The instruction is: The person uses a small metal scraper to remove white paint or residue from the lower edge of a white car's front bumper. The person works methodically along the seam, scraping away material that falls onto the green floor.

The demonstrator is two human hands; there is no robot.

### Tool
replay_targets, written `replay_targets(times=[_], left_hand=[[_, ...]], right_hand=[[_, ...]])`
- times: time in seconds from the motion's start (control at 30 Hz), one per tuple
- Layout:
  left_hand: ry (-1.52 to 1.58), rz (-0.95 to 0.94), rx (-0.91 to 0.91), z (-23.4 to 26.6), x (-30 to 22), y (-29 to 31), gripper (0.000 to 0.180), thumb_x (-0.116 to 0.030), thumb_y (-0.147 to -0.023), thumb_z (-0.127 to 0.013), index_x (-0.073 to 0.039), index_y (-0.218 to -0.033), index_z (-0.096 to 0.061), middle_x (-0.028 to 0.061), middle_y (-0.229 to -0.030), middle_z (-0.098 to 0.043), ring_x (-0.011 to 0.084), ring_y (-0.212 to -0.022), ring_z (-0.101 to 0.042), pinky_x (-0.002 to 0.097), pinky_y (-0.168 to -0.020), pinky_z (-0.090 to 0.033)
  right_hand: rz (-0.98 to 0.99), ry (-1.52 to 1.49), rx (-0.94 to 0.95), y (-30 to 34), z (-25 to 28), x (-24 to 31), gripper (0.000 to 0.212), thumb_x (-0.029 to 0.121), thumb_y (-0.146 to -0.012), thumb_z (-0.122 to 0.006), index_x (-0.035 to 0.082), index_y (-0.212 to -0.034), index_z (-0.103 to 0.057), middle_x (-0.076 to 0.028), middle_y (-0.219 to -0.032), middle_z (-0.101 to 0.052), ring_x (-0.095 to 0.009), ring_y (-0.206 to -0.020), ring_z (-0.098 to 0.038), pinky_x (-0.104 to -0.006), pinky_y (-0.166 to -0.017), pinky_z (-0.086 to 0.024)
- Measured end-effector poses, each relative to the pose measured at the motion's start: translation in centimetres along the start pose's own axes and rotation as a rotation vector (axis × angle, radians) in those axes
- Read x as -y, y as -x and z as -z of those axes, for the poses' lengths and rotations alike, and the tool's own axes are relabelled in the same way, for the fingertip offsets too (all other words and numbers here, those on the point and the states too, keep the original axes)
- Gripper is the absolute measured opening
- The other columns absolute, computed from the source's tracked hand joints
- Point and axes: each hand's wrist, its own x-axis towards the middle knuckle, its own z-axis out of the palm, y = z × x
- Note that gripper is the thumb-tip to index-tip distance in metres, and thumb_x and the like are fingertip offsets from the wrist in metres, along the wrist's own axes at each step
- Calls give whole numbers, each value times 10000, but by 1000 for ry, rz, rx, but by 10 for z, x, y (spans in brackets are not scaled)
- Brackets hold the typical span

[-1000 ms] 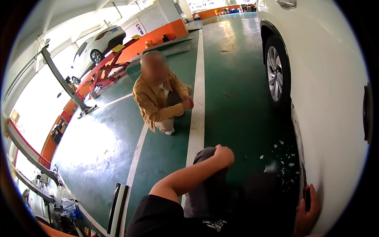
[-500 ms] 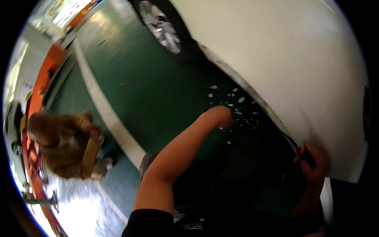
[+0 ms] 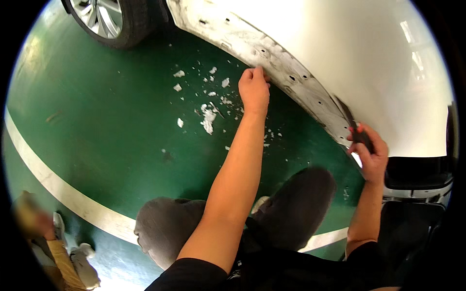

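My left hand (image 3: pixel 255 92) reaches up to the lower edge of a white car's dirty sill (image 3: pixel 272 60). Its fingers are curled together there, and what they hold, if anything, is hidden. My right hand (image 3: pixel 374 154) grips a black tool (image 3: pixel 361 137) with red spots on its handle and a long, thin, dark blade. The blade points up and left, lying over the border between the sill and the smooth white body panel (image 3: pixel 369 63). Beneath the sill, white flakes (image 3: pixel 208 119) lie scattered on the green floor (image 3: pixel 121 140), beside my left forearm.
The car's wheel (image 3: pixel 104 22) stands at the upper left. My bent knees in grey trousers (image 3: pixel 167 225) are below my arms. A person in a tan top (image 3: pixel 63 259) is at the lower left, beyond a white floor line (image 3: pixel 73 196). Dark car parts (image 3: pixel 412 213) are at the right.
My view has swung toward the car, so the sill shows more fully. My left hand has gone from above the flakes to the sill edge. The tool's blade now lies higher, against the panel.
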Motion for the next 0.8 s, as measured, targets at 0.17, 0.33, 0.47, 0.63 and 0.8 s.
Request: replay_targets(times=[0.17,0.33,0.47,0.63,0.8], left_hand=[[232,21,-52,-35,0,37,376,-322,-1124,-549,-27,-912,-643,53,-831,-636,141,-720,-571,293,-674,-477],[274,-26,-44,-30,-8,37,403,-393,-1115,-623,-54,-897,-617,23,-817,-615,113,-700,-545,286,-624,-458],[296,-103,-153,-17,-21,21,370,-367,-1110,-635,-61,-903,-623,28,-825,-622,110,-703,-538,270,-634,-460],[295,-552,-245,-29,-64,18,559,-106,-1065,-626,-40,-1574,-405,1,-935,-564,76,-770,-496,240,-675,-447],[318,-391,13,-57,-81,48,868,16,-984,-595,-67,-1740,-175,-17,-846,-543,75,-752,-496,226,-695,-456]], right_hand=[[-100,116,46,-3,-37,19,440,8,-973,-706,9,-1412,-677,-108,-1111,-775,-123,-840,-700,-277,-755,-587],[-210,-35,58,9,-74,-25,414,37,-986,-725,20,-1398,-691,-61,-1082,-766,-115,-802,-690,-281,-751,-576],[-328,215,105,23,-97,-59,338,104,-978,-765,42,-1309,-742,-30,-899,-740,-105,-729,-678,-283,-702,-553],[-320,162,2,32,-97,-68,330,125,-978,-769,41,-1296,-748,-31,-885,-739,-110,-706,-677,-296,-674,-554],[-375,121,19,21,-99,-65,328,125,-975,-776,42,-1292,-753,-35,-896,-746,-108,-694,-673,-293,-663,-554]])
